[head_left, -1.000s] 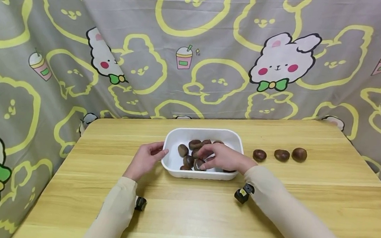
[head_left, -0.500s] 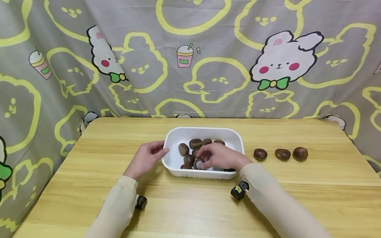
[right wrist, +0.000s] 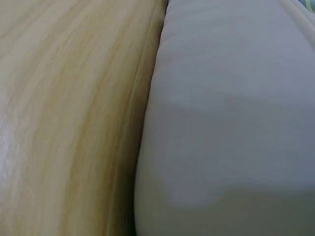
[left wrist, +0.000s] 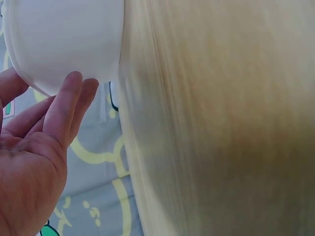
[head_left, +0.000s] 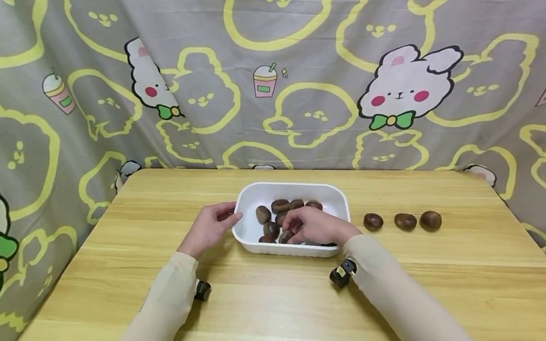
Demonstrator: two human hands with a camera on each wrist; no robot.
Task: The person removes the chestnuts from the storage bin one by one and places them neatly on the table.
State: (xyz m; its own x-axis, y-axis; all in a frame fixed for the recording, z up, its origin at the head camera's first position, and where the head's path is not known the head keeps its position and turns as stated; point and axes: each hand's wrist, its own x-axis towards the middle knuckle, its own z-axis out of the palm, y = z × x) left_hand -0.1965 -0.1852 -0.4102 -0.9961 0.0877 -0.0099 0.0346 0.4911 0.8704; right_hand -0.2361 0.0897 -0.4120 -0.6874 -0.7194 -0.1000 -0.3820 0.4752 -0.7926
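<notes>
Several brown chestnuts [head_left: 271, 229] lie in a white plastic tub [head_left: 290, 250] with rounded corners. My left hand [head_left: 208, 228] holds the tub by its left end, thumb at the rim. In the left wrist view, fingertips [left wrist: 74, 81] touch the outer wall. My right hand [head_left: 319, 226] reaches over the tub's right side, with its fingers curled down around a chestnut [head_left: 286, 237] near the front wall. That hand partly covers this chestnut and others behind it. Only the tub's outer wall [right wrist: 231, 113] and the table show in the right wrist view.
Three more chestnuts [head_left: 405, 221] rest in a row on the wooden table [head_left: 259, 312], right of the tub. A grey curtain [head_left: 313, 59] with cartoon prints hangs along the table's back and left sides. Small black wrist cameras [head_left: 343, 273] sit below both forearms.
My right wrist has shifted slightly left. The chestnut at my right fingertips has turned: its pale patch showed half a second ago, and now brown shell shows. My left hand stays at the tub.
</notes>
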